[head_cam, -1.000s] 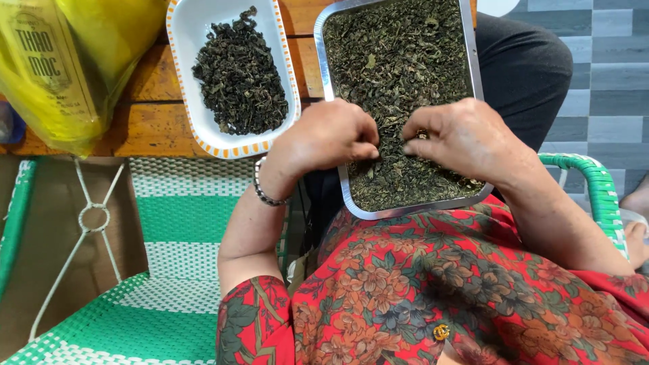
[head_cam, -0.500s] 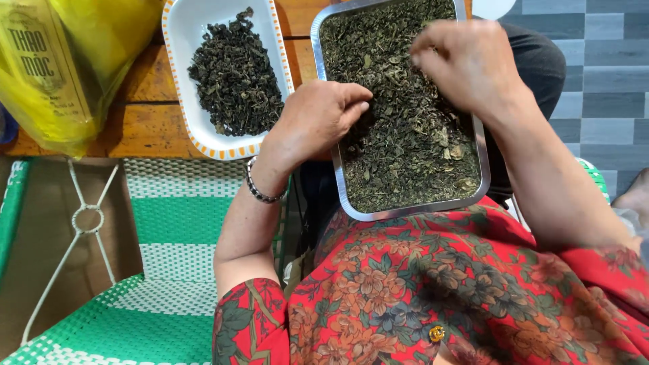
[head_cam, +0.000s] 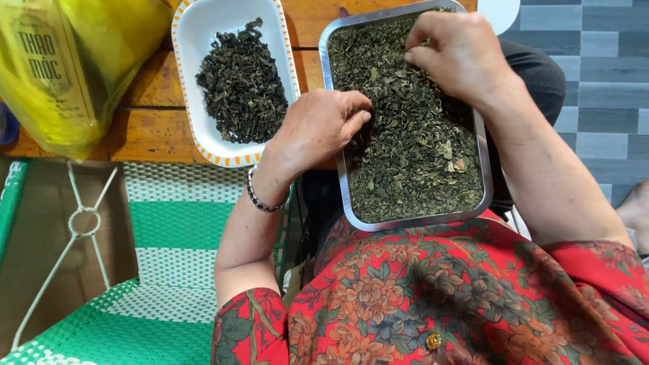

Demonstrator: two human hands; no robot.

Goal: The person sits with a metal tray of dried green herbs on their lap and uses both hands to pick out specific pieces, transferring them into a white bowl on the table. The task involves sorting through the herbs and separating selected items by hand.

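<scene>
A rectangular metal tray (head_cam: 346,192) full of dried green leaves (head_cam: 412,149) rests on my lap, tilted against the wooden table (head_cam: 145,132). My left hand (head_cam: 314,128) lies on the tray's left rim, fingers curled together over the leaves. My right hand (head_cam: 460,51) reaches into the tray's far part, fingertips pinched among the leaves. Left of the tray, a white dish with an orange-dotted rim (head_cam: 186,101) holds a pile of darker dried leaves (head_cam: 242,84).
A yellow plastic bag (head_cam: 67,64) lies on the table at the far left. A green-and-white woven chair (head_cam: 169,250) stands beside my left arm. Grey floor tiles (head_cam: 602,81) show at the right. A beaded bracelet (head_cam: 260,197) circles my left wrist.
My right hand moved from the tray's near middle up to its far end. My left hand stayed at the left rim. The view shifted slightly.
</scene>
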